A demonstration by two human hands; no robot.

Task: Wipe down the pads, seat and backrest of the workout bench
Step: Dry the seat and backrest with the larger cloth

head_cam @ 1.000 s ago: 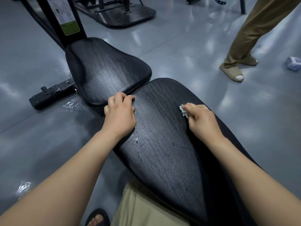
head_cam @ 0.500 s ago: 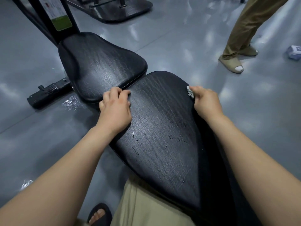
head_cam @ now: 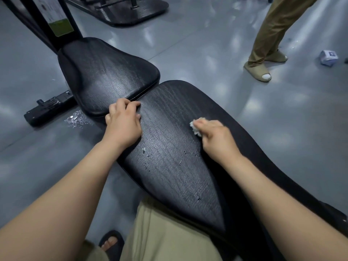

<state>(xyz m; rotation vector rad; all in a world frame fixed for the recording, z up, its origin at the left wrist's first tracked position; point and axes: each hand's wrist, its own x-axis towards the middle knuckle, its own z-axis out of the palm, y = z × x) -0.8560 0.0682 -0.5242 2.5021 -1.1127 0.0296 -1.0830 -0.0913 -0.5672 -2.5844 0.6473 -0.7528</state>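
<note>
I am watching the right hand [head_cam: 216, 140] pinching a small crumpled white wad [head_cam: 194, 129], paper or cloth I cannot tell, and pressing it onto the long tapering backrest [head_cam: 175, 166] at centre frame, right of its midline. The left hand [head_cam: 123, 121] is gripping that pad's far end, fingers curled over the edge where it meets the rounded seat [head_cam: 109, 76] in the upper left. Both pads are looking like black grained vinyl over firm padding, which I am judging to be slick when wet. Droplets [head_cam: 145, 152] are beading just below the left hand. The wad is looking soft and light and liable to shred, so I am favouring a bunched fingertip hold and flat, firm pressure.
</note>
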